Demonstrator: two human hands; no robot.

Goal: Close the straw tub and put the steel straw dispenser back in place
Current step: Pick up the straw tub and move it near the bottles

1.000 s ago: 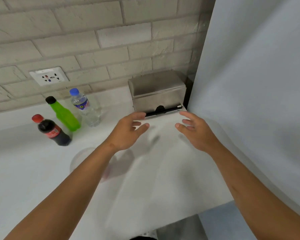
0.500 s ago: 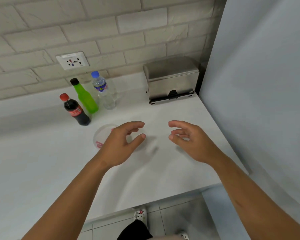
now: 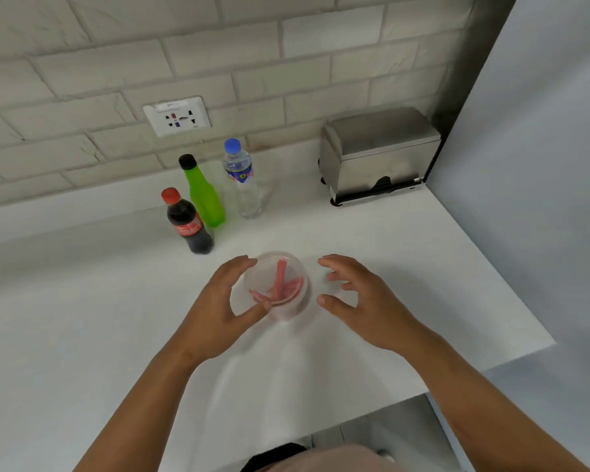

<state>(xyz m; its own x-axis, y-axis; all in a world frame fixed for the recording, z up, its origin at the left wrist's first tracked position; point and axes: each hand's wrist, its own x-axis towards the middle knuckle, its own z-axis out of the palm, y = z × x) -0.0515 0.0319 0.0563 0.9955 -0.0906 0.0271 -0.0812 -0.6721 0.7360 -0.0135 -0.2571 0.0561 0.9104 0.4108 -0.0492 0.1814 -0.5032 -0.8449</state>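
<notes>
Both hands have drawn back from the dispenser (image 3: 378,155) (parked by the wall) to the tub (image 3: 277,284), left hand (image 3: 218,308) cupping it loosely, right hand (image 3: 361,301) spread empty beside; closing comes next, though I see no separate lid.

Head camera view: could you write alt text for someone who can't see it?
Two hands, left hand and right hand, flank a clear straw tub holding red straws on a white counter. Behind stand three bottles and a steel straw dispenser.

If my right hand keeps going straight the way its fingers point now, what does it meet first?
Most likely the clear straw tub. The right hand is open, its fingers aimed left at the tub's near side across a small gap of bare counter. The left hand already touches the opposite side. Height is hard to judge.
</notes>
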